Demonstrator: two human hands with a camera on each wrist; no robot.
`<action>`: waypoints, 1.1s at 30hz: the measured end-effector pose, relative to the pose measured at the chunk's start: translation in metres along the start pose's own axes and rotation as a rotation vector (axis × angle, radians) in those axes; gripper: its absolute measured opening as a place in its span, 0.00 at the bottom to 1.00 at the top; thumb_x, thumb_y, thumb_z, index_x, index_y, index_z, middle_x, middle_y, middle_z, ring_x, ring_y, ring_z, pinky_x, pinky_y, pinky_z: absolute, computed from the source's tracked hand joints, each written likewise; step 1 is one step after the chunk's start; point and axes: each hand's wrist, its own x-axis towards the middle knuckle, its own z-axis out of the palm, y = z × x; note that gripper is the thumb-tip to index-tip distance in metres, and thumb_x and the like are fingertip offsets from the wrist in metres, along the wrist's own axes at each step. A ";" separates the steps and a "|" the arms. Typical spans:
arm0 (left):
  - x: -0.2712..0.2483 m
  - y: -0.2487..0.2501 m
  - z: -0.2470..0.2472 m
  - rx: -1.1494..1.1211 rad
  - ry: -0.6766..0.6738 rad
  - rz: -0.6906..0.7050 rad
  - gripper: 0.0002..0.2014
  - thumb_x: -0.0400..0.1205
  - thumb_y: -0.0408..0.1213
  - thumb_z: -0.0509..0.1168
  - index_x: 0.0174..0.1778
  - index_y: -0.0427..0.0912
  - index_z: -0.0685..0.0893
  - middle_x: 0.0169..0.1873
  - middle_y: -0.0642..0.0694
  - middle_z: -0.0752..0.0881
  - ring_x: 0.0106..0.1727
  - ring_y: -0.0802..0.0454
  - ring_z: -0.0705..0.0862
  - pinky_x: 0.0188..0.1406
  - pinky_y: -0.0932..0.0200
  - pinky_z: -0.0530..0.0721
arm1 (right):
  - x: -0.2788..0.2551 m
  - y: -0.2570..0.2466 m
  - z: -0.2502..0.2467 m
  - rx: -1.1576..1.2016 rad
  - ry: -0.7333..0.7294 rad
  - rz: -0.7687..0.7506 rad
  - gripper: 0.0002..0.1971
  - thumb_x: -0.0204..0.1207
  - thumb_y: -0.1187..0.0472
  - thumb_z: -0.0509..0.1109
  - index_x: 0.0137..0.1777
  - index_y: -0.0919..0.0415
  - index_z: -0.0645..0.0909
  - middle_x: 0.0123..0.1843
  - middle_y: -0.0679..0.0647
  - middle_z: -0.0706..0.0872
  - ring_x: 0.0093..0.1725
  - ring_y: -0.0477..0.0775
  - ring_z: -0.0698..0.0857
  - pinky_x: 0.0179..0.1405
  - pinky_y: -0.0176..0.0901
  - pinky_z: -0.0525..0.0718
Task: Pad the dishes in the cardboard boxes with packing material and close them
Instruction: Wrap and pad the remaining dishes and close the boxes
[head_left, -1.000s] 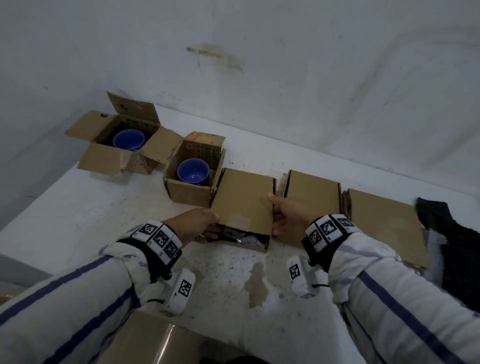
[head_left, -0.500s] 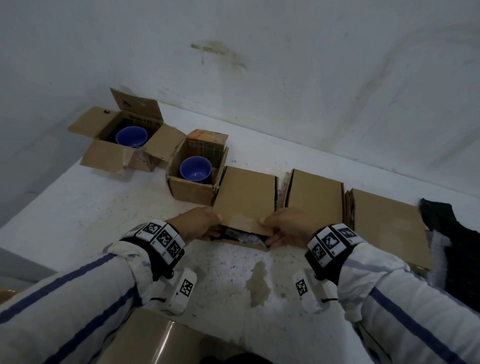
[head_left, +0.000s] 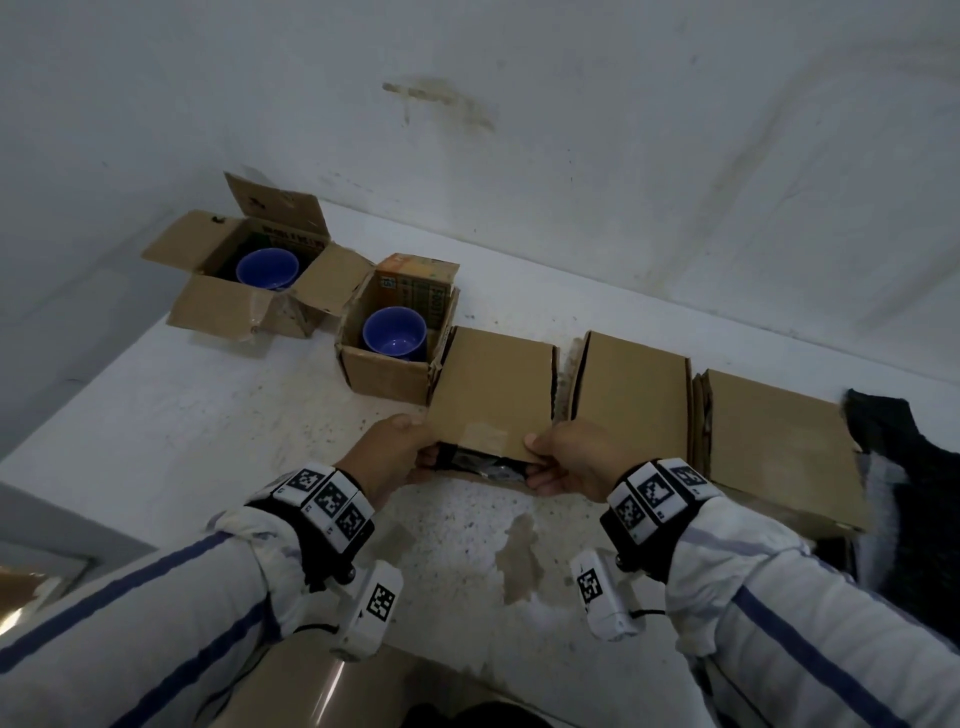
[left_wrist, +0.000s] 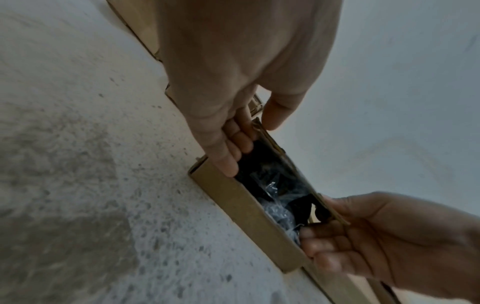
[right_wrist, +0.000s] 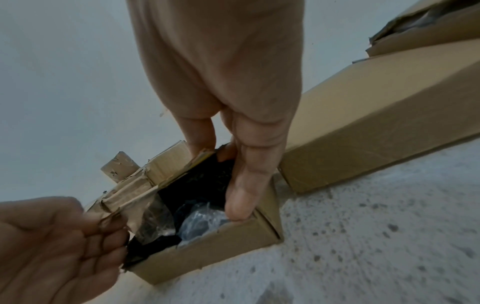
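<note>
The middle cardboard box has its lid flap (head_left: 491, 395) lowered almost flat, with a narrow gap left at the front. My left hand (head_left: 423, 441) pinches the flap's front left corner and my right hand (head_left: 537, 457) its front right corner. Both thumbs lie on top and the fingers (left_wrist: 230, 158) curl under the edge. Through the gap I see black material and crinkled clear plastic wrap (right_wrist: 197, 218) behind the box's front wall (right_wrist: 207, 251). No dish shows inside this box. Two open boxes at the back left each hold a blue bowl (head_left: 267, 267) (head_left: 395, 332) with no padding visible.
Two closed boxes (head_left: 634, 395) (head_left: 779, 441) stand in a row to the right, touching side by side. A dark cloth (head_left: 904, 467) lies at the far right. The speckled white table (head_left: 208, 441) meets the wall behind. A shiny brown surface (head_left: 311, 691) sits below the table's near edge.
My right hand has slid from the lid flap's right edge down to its front right corner. My left hand has stayed at the front left corner.
</note>
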 end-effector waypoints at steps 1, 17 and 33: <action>0.001 -0.001 -0.001 0.090 0.017 0.010 0.06 0.81 0.29 0.61 0.38 0.40 0.75 0.36 0.41 0.78 0.37 0.48 0.78 0.40 0.54 0.80 | -0.001 -0.001 -0.001 0.002 -0.006 0.001 0.08 0.82 0.60 0.64 0.47 0.65 0.77 0.39 0.61 0.83 0.34 0.56 0.83 0.33 0.46 0.85; 0.026 -0.008 0.001 1.012 0.134 0.309 0.13 0.87 0.35 0.56 0.60 0.33 0.82 0.58 0.39 0.84 0.58 0.44 0.82 0.55 0.60 0.74 | -0.005 -0.003 -0.003 -0.007 -0.048 0.007 0.09 0.83 0.60 0.63 0.54 0.67 0.76 0.41 0.61 0.82 0.36 0.56 0.83 0.39 0.46 0.85; -0.002 -0.002 0.011 0.006 -0.033 -0.021 0.12 0.80 0.46 0.67 0.46 0.39 0.82 0.37 0.42 0.86 0.30 0.51 0.78 0.26 0.61 0.75 | -0.002 -0.001 -0.003 -0.011 -0.055 -0.011 0.05 0.83 0.66 0.62 0.51 0.68 0.76 0.40 0.61 0.81 0.34 0.55 0.82 0.44 0.48 0.86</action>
